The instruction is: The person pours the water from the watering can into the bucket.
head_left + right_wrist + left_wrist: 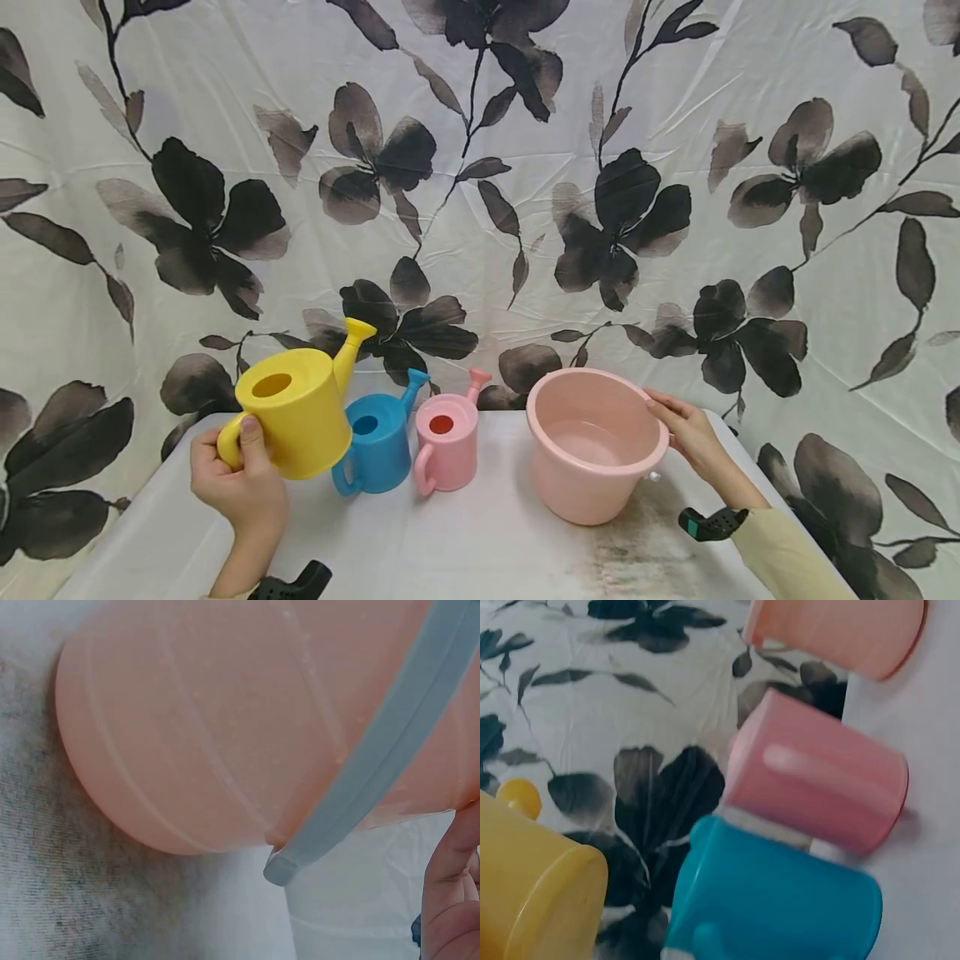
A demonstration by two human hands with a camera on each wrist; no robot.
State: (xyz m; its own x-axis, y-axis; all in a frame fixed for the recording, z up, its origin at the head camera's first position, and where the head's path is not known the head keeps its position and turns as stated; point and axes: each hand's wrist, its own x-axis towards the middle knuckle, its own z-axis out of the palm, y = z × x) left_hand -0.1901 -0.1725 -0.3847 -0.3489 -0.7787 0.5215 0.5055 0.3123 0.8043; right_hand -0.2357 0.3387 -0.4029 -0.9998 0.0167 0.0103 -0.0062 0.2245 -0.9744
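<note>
My left hand (247, 492) grips the handle of a yellow watering can (307, 417), which is held up off the table, its spout pointing up and to the right. Just right of it stand a blue watering can (381, 446) and a smaller-looking pink watering can (450, 454), both upright. On the right, my right hand (697, 440) holds the rim of a light pink bucket (581, 492), fingers at its right edge. The right wrist view shows the bucket's grey handle (375, 742) hanging across its side, with the fingertips (469, 825) at the rim.
A white-covered table (480, 550) carries these things. Dark smudges (637, 554) mark its surface in front of the bucket. Behind it hangs a white cloth (525, 250) printed with dark flowers.
</note>
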